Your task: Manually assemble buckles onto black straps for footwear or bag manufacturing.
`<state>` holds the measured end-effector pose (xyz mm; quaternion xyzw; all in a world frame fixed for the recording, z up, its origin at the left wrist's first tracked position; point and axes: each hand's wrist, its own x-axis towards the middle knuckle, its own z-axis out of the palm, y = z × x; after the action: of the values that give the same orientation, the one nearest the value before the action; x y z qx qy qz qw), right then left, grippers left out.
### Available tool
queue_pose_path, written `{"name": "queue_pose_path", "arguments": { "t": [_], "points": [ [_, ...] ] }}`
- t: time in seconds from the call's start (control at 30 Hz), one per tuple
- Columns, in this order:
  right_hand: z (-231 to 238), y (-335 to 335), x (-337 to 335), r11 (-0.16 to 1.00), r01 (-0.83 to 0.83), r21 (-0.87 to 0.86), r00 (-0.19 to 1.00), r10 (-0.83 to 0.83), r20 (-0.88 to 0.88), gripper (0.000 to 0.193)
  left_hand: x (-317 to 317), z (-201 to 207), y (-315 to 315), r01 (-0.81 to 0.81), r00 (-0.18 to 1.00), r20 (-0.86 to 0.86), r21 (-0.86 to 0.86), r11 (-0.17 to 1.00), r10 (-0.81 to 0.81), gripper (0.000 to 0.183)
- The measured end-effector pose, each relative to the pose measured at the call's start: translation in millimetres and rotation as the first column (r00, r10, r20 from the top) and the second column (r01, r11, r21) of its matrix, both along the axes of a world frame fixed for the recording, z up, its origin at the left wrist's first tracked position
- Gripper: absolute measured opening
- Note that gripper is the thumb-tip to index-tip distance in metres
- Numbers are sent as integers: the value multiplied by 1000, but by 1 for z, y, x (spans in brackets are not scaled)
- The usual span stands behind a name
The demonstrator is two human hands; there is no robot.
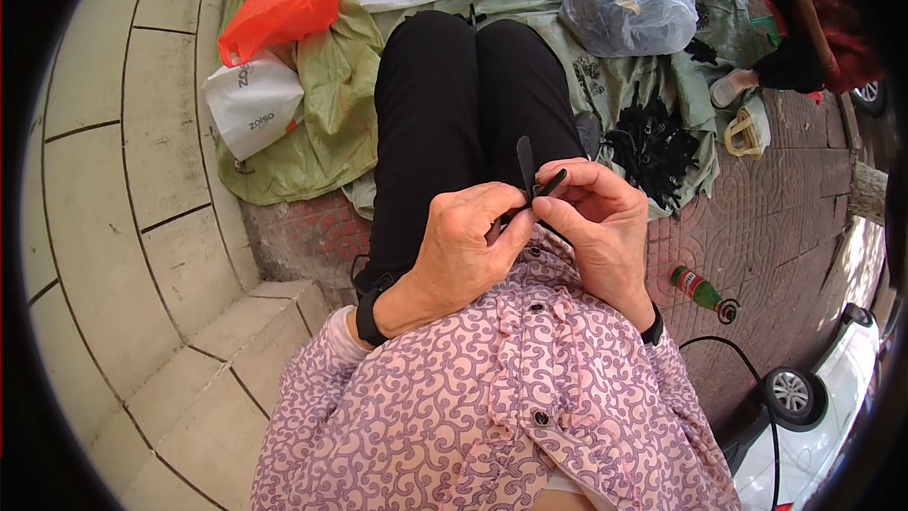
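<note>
Over my lap, my left hand (465,238) and my right hand (602,222) meet at the fingertips. Between them they pinch a small black strap (526,163) with flat, round-tipped ends. One end sticks up between the hands, another pokes out past my right thumb. A small metallic bit shows where the fingers come together, too tiny to make out. Both hands are closed, thumb against fingers. Beyond my right hand, a heap of similar-looking black strips (653,144) lies on green sheeting (695,85).
Clear plastic bags (629,5) with dark contents stand ahead. At left, a red plastic bag (288,5) and a white bag (253,106) rest on a sack. A green bottle (695,287) lies on the paving at right. Someone's shoe (733,88) is at upper right.
</note>
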<state>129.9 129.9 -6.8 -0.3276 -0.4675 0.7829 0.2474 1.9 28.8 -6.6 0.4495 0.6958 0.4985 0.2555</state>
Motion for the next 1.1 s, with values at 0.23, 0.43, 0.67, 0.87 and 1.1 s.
{"name": "queue_pose_path", "arguments": {
  "t": [0.23, 0.43, 0.67, 0.87, 1.1],
  "points": [
    [-4, 2, 1, 997, -72, 10, 997, 72, -15, 21, -16, 7, -7, 89, 934, 357, -164, 982, -25, 18],
    [0, 2, 0, 998, -68, 5, 998, 68, 14, 18, -21, 6, -4, 108, 925, 381, -233, 967, -11, 21],
    [5, 5, 10, 943, -121, -311, 992, 104, -71, 13, -23, -13, -3, 139, 963, 232, -5, 990, -134, 19],
    [7, 6, 10, 903, -173, -394, 980, 117, -162, 15, -33, 2, 4, 292, 779, 582, -8, 956, -233, 27],
    [9, 6, 14, 868, -184, -461, 976, 104, -193, 13, -39, 10, 2, 367, 855, 426, -90, 926, -297, 26]
  ]
}}
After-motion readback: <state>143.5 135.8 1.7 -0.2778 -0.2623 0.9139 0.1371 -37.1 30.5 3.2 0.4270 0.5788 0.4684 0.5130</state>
